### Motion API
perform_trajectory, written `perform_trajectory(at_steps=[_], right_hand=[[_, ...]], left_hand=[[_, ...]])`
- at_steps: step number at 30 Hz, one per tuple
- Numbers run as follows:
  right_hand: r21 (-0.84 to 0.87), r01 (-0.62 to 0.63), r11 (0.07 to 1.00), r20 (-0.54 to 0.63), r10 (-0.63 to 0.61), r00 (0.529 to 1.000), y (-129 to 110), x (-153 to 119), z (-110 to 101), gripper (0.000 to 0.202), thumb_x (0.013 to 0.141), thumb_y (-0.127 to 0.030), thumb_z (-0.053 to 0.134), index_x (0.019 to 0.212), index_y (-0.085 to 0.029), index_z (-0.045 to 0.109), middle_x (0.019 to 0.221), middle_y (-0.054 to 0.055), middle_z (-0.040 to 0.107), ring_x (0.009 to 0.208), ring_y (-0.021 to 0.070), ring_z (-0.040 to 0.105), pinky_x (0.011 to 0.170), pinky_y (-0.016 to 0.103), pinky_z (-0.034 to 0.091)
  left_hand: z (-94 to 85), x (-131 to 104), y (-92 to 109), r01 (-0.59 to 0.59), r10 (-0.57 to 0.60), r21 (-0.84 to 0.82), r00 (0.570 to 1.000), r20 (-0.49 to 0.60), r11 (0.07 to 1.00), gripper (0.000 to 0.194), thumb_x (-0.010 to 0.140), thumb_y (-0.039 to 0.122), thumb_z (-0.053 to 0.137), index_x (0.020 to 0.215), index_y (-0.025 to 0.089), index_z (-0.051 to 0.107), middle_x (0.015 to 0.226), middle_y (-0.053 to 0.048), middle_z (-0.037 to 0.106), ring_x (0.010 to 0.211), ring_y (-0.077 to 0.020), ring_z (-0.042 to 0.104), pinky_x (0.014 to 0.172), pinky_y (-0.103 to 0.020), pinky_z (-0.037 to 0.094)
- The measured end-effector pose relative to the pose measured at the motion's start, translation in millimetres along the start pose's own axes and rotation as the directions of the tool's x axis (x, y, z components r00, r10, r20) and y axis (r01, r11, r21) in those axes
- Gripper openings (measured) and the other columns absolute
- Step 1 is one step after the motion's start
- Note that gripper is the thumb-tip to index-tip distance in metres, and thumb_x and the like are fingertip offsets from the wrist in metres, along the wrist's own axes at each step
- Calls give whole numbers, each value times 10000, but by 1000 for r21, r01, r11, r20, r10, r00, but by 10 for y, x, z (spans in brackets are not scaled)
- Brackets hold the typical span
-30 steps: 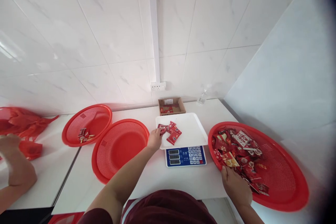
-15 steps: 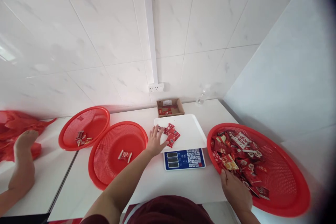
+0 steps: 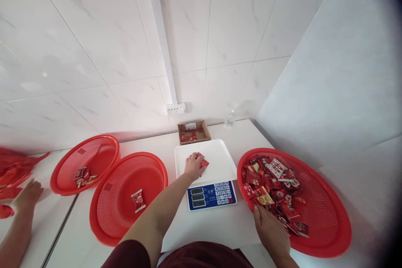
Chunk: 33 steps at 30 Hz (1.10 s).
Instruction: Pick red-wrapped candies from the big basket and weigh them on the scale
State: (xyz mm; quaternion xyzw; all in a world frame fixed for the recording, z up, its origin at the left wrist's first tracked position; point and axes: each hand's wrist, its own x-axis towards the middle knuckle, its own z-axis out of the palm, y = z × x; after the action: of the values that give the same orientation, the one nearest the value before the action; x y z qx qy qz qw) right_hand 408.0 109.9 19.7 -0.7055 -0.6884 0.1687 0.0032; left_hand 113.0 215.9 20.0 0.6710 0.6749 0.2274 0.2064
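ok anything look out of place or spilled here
The rightmost basket overhangs the right edge of the table, packets heaped at its left; that looks precarious, though the right hand holds its rim. No spill visible.

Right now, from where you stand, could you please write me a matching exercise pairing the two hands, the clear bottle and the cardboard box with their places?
1. left hand
2. right hand
3. clear bottle
4. cardboard box

A. at the rim of the fullest red basket
B. near the wall, at the far right of the white table
C. just behind the white tray
D. over red packets on the white tray

Pairs: 1-D, 2-A, 3-B, 4-C
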Motion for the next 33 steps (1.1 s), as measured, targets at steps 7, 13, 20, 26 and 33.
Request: perform_trajectory(at_steps=[7, 13, 20, 26, 33], right_hand=[[23, 14, 1000, 5, -14, 1000, 54, 20, 43, 503, 912, -358, 213, 1033, -151, 655, 1076, 127, 696, 939, 264, 651, 786, 355, 470], [147, -51, 988, -14, 54, 998, 128, 43, 167, 526, 888, -430, 221, 1039, -168, 651, 1043, 147, 697, 912, 291, 644, 783, 403, 469], [436, 19, 900, -357, 153, 921, 240, 293, 233, 539, 774, -426, 444, 1213, -125, 526, 1222, 169, 573, 1147, 289, 510, 977, 415, 395], [412, -146, 899, -170, 233, 957, 269, 576, 150, 600, 746, -342, 510, 1298, -115, 457, 1181, 175, 592, 1137, 295, 534, 957, 401, 395], [549, -147, 823, -102, 241, 965, 449, 652, -92, 400, 736, -280, 489, 1113, -172, 571, 1073, 103, 656, 990, 252, 610, 881, 371, 454]], left_hand=[[-56, 10, 71, 48, -79, -179, 982, -171, 983, 238, 733, 67, 600, 936, 189, 613, 1027, -68, 559, 899, -164, 587, 832, -330, 517], [-718, -404, -141, 49, -135, -242, 927, -351, 969, 224, 797, 169, 565, 1018, 191, 592, 1086, -99, 548, 962, -198, 583, 803, -356, 527], [-1250, -1334, -924, 412, -373, 45, 863, -341, 910, 426, 815, 420, 506, 1150, 163, 566, 1247, -158, 488, 1171, -326, 494, 951, -478, 442], [-967, -1644, -1023, 496, -461, 127, 857, -230, 859, 581, 862, 497, 365, 1313, 139, 441, 1443, -200, 351, 1345, -354, 326, 1036, -535, 337], [-692, -1688, -803, 275, -246, 96, 939, -242, 957, 596, 846, 517, 356, 1294, 140, 464, 1439, -199, 364, 1334, -367, 337, 1029, -566, 335]])
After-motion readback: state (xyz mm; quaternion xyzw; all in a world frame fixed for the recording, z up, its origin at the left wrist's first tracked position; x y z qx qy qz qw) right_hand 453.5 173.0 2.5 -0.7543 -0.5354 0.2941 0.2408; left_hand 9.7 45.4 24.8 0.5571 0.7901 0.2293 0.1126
